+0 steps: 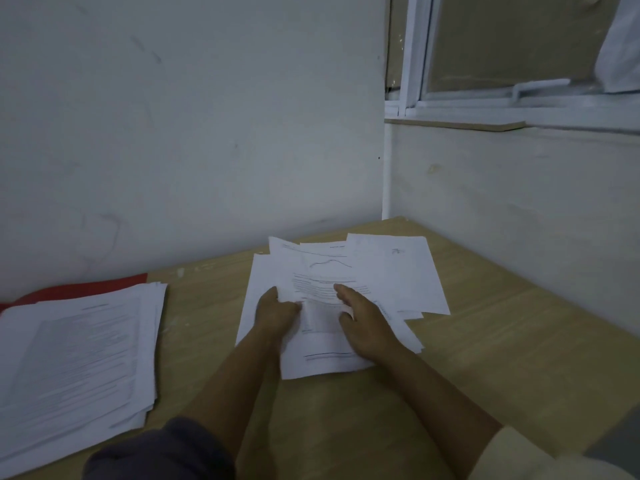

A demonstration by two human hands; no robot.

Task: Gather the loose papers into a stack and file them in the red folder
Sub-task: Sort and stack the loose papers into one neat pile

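both hands on loose papers point(388, 271) mid-worktop point(485, 341): left hand point(277, 311) pinching sheet edge, right hand point(363, 320) flat, released; stacked papers point(76, 358) atop red folder point(79, 289).

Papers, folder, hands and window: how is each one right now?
loose papers: fanned out, overlapping, not squared up.
stack of papers: piled fairly neatly, lying on the folder.
red folder: flat under the stack, mostly covered.
left hand: gripping a sheet's edge.
right hand: open, pressing flat on the sheets.
window: looks shut, covered with brown board.
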